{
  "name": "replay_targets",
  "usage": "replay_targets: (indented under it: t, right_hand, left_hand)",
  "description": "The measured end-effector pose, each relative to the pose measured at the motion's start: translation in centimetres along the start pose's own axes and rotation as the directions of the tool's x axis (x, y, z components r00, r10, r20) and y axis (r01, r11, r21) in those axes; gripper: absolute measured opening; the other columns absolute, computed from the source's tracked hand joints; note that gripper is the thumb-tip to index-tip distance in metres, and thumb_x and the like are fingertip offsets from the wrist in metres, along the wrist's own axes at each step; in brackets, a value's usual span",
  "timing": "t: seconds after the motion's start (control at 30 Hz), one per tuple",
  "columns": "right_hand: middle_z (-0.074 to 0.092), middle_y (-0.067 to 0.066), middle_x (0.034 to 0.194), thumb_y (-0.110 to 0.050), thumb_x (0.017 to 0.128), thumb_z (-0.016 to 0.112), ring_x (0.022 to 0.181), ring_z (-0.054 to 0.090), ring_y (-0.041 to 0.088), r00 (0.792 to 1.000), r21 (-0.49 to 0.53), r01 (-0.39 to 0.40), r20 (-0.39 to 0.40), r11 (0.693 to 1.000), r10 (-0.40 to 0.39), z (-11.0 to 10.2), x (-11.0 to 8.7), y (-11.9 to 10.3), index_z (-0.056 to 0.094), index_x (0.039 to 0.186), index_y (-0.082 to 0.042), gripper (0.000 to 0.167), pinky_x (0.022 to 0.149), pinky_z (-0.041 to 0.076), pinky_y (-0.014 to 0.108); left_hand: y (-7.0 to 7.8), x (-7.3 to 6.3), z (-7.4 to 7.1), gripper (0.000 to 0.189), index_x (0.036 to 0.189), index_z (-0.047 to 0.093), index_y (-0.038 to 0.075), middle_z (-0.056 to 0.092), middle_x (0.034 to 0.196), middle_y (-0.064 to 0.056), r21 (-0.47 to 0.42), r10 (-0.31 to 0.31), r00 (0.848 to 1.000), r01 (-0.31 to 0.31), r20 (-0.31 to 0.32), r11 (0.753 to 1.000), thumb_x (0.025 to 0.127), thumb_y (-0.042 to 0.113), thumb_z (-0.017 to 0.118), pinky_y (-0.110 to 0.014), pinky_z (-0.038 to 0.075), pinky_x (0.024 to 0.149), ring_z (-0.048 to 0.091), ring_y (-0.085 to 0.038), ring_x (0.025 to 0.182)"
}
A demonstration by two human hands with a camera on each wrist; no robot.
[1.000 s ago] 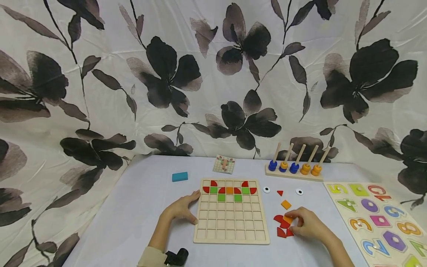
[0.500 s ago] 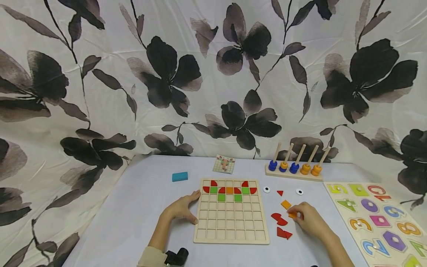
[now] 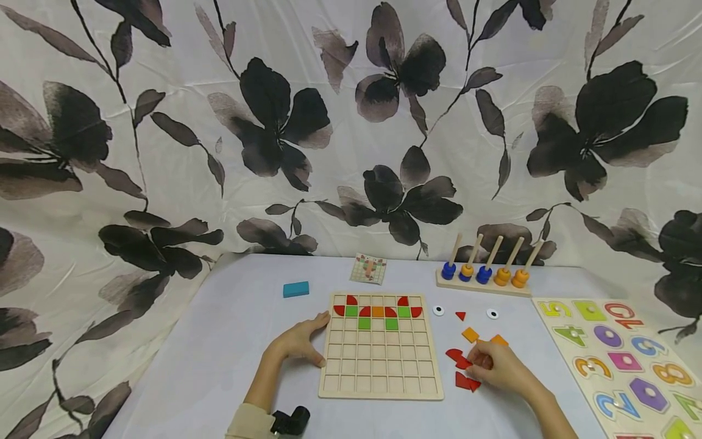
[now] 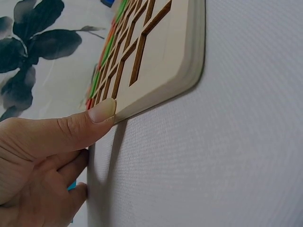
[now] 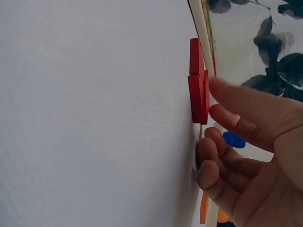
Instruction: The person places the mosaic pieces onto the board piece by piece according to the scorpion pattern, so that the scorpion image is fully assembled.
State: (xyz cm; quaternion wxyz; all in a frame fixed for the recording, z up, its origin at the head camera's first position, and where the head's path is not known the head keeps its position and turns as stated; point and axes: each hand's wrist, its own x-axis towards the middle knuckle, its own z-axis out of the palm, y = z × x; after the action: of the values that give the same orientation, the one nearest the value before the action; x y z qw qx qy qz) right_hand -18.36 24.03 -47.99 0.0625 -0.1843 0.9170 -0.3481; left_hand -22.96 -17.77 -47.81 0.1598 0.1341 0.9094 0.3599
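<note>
A wooden grid board (image 3: 381, 369) lies on the table, with red, green and orange pieces in its upper rows. My left hand (image 3: 298, 339) rests along its left edge, fingers spread; in the left wrist view the thumb (image 4: 102, 111) touches the rim near a corner. To the right of the board, my right hand (image 3: 501, 366) is at a small group of red pieces. Its thumb and index fingertips come right up to a red quarter-round piece (image 3: 463, 363). Red blocks (image 5: 196, 97) stand beside those fingertips in the right wrist view. An orange square (image 3: 499, 340) lies just behind the hand.
Another orange square (image 3: 470, 334), a red triangle (image 3: 460, 316) and two white discs (image 3: 492, 314) lie farther back. A pattern card (image 3: 368, 269), a blue block (image 3: 296, 289) and a peg stand (image 3: 485, 283) are behind. A number puzzle board (image 3: 614, 360) is at right.
My right hand has carried an orange square off the red pieces, back and to the right, and let it go. It has then returned to the red pieces. The left hand has stayed put.
</note>
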Motion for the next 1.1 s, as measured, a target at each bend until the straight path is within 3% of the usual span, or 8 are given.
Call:
replay_targets:
  t: [0.13,0.43,0.63,0.87,1.1]
  right_hand:
    - [0.055,-0.003,0.071,-0.020,0.073,0.079,0.059,0.045,0.002,0.999,0.026,0.000,0.045,1.000,-0.001,0.2,-0.2,-0.4,0.061,0.082,-0.006,0.025,0.053,0.043,0.019]
    - [0.051,-0.002,0.070,-0.017,0.069,0.081,0.061,0.045,0.005,0.990,0.041,-0.029,0.140,0.999,0.023,0.5,-0.3,-0.8,0.058,0.081,-0.007,0.028,0.053,0.040,0.020]
    - [0.051,-0.005,0.067,-0.014,0.073,0.078,0.059,0.045,0.003,0.991,0.039,-0.001,0.131,0.999,-0.004,0.7,-0.4,-0.9,0.060,0.078,-0.008,0.020,0.052,0.041,0.019]
    - [0.050,-0.006,0.069,-0.015,0.074,0.077,0.058,0.042,0.000,0.988,0.025,0.073,0.132,0.997,-0.076,1.0,0.1,-1.0,0.065,0.090,-0.008,0.021,0.050,0.038,0.018]
    - [0.052,-0.003,0.071,-0.010,0.074,0.075,0.061,0.045,0.003,0.985,0.048,0.044,0.162,0.998,-0.051,0.8,0.4,-1.4,0.064,0.088,-0.007,0.018,0.053,0.040,0.019]
  left_hand:
    - [0.0,0.0,-0.1,0.098,0.140,0.040,-0.002,0.032,0.150,-0.014,-0.002,-0.001,1.000,0.001,-0.003,1.000,0.053,0.002,0.085,-0.052,0.022,0.111,0.025,-0.034,0.139]
    - [-0.1,-0.1,0.0,0.098,0.140,0.039,-0.003,0.031,0.150,-0.015,-0.015,0.005,1.000,-0.005,0.004,1.000,0.053,0.001,0.085,-0.052,0.022,0.111,0.024,-0.035,0.139]
    - [-0.1,0.0,0.0,0.098,0.140,0.040,-0.003,0.031,0.150,-0.015,-0.020,0.004,1.000,-0.004,-0.002,1.000,0.053,0.000,0.085,-0.052,0.022,0.111,0.024,-0.035,0.139]
    - [-0.2,0.1,0.1,0.098,0.140,0.040,-0.003,0.031,0.151,-0.014,-0.017,0.001,1.000,-0.001,0.002,1.000,0.053,0.000,0.085,-0.053,0.021,0.112,0.024,-0.035,0.140]
    - [-0.3,0.1,0.1,0.098,0.140,0.040,-0.002,0.031,0.150,-0.014,-0.016,0.006,1.000,-0.006,0.003,1.000,0.053,-0.001,0.084,-0.052,0.021,0.112,0.024,-0.034,0.140]
